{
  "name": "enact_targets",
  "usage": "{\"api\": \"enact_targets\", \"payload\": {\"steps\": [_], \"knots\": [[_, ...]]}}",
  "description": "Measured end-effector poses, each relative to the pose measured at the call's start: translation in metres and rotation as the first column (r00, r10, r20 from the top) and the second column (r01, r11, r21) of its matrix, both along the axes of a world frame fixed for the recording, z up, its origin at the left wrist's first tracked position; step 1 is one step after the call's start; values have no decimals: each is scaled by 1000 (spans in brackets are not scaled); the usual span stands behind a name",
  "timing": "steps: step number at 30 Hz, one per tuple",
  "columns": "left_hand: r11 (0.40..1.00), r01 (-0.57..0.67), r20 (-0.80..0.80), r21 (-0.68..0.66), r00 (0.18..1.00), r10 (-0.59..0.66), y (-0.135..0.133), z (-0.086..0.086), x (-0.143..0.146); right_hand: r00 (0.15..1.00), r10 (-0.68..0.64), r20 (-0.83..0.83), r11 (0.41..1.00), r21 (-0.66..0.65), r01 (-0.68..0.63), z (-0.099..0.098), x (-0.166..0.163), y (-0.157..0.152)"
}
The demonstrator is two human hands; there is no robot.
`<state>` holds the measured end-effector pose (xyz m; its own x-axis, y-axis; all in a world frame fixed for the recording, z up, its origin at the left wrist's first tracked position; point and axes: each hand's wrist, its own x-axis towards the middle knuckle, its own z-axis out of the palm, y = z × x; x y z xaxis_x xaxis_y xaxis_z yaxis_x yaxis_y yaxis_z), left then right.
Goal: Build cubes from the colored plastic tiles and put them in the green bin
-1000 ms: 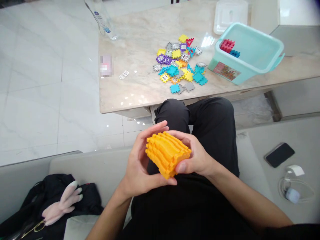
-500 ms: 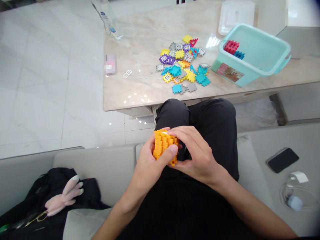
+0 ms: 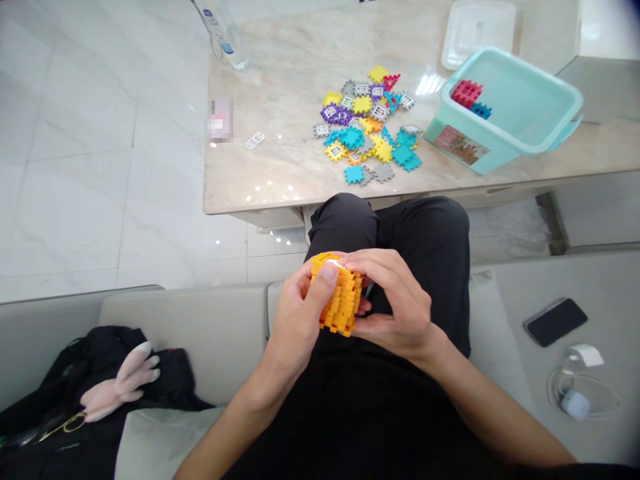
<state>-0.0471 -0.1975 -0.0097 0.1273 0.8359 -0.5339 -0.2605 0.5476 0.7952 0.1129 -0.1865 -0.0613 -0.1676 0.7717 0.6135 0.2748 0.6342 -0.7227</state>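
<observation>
Over my lap I hold a stack of orange interlocking plastic tiles [image 3: 342, 300] edge-on between both hands. My left hand [image 3: 295, 320] wraps the stack from the left, its thumb pressed on the top edge. My right hand [image 3: 400, 310] grips it from the right, fingers curled over the top. On the marble table [image 3: 280, 167] ahead lies a pile of loose coloured tiles [image 3: 367, 127]: yellow, blue, grey, purple, red.
A teal plastic bin [image 3: 505, 110] with red and blue tiles inside stands at the table's right, its white lid [image 3: 477, 27] behind it. A clear bottle [image 3: 223, 33] stands far left. On the sofa: a phone [image 3: 555, 321], a charger with cable [image 3: 575, 393], a black bag [image 3: 100, 393].
The orange stack has turned from lying broadside to standing edge-on. My left thumb has shifted up onto its top edge; my right fingers now curl over the top.
</observation>
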Motion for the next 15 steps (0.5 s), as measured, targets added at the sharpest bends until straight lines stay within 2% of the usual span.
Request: {"api": "enact_targets", "payload": {"steps": [6,12,15], "knots": [[999,-38,-12,14,999,38,-1,0,2,999,-9,-41,999,-35,8,-3,1,0],[1000,-30,-68,-6,997,30,3,-1,3,999,-20,47,1000,-21,21,1,-1,2],[998,-21,-170,57,985,30,2,-4,0,995,-69,73,997,-20,71,0,-1,0]]}}
